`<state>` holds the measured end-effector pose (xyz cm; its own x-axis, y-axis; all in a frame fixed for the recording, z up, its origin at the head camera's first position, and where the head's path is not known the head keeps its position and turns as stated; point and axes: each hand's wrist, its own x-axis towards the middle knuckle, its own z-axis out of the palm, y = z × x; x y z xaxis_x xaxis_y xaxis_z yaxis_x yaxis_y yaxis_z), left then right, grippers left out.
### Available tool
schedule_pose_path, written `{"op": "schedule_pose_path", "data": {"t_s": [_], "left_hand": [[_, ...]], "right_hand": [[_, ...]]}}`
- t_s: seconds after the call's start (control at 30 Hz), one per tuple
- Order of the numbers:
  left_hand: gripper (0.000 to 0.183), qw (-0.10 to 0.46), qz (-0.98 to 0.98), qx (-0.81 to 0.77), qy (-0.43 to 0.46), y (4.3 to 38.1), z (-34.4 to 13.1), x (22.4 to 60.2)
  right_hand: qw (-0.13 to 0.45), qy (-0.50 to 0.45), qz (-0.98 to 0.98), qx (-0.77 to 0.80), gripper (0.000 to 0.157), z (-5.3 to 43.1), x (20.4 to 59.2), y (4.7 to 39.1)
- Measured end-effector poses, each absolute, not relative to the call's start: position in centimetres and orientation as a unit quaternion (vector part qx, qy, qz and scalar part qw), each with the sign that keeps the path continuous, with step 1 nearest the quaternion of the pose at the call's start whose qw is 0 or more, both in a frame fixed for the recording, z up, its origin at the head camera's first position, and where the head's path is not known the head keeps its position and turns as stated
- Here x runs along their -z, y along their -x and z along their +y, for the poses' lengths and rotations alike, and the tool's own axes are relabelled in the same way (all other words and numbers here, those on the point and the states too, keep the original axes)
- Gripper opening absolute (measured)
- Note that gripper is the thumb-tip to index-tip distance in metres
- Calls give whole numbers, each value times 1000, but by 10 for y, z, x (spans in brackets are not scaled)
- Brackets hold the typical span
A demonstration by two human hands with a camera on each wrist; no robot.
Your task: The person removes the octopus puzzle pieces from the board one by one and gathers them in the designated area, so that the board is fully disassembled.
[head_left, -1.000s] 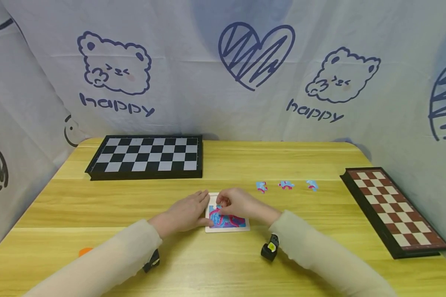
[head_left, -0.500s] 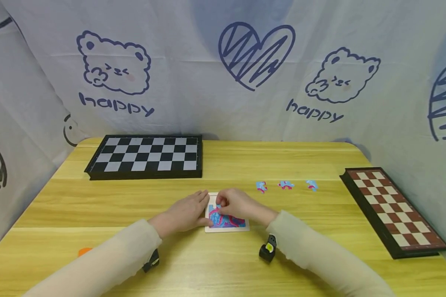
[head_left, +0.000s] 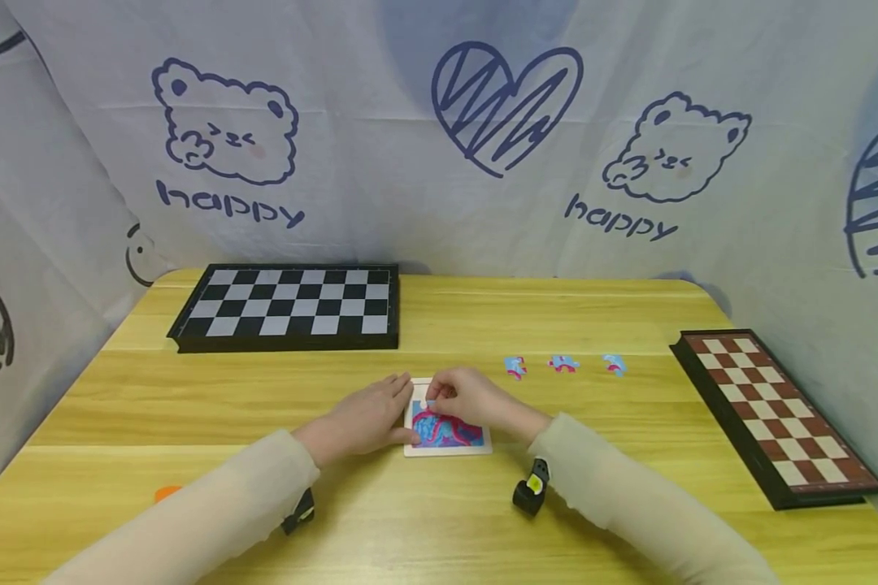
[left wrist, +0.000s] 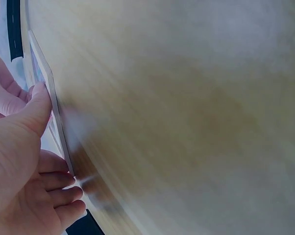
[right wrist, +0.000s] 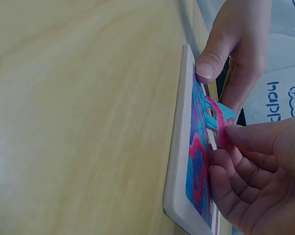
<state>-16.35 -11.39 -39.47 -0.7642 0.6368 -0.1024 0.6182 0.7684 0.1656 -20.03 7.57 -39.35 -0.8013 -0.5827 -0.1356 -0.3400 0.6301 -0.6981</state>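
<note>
A small jigsaw puzzle in a pale tray (head_left: 449,453) lies at mid-table, partly filled with blue, pink and purple pieces. My right hand (head_left: 475,401) is over its upper part, pinching a blue-and-pink puzzle piece (right wrist: 222,115) between thumb and fingers; in the right wrist view the piece stands tilted close over the tray. Along the tray's left side rests my left hand (head_left: 366,416), fingers extended and its thumb (left wrist: 39,100) lying over the tray's edge. Three loose puzzle pieces, a left one (head_left: 515,368), a middle one (head_left: 563,364) and a right one (head_left: 615,365), lie behind to the right.
A black-and-white chessboard case (head_left: 289,305) lies at the back left. On the right is a brown-and-white chessboard case (head_left: 779,410). An orange object (head_left: 167,493) shows partly behind the left sleeve. A printed cloth (head_left: 380,162) hangs behind the wooden table (head_left: 410,528).
My right hand's fingertips have shifted slightly away from me over the tray, uncovering more of the puzzle picture. The left hand and the loose pieces stay where they were.
</note>
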Motion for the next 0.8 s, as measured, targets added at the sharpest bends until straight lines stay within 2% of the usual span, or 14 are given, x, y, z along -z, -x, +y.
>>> {"op": "schedule_pose_path", "data": {"t_s": [0.37,0.63,0.8], "left_hand": [[78,78,937,-65,-335,164,-115,394],[78,88,937,-62,-331,164,-114,393],[78,88,937,-55,-333,164,-113,393]], "right_hand": [[212,236,860,399,5,85,392,203],[154,233,863,420,5,119,386,210],[142,221,872,414,4,148,387,213]]}}
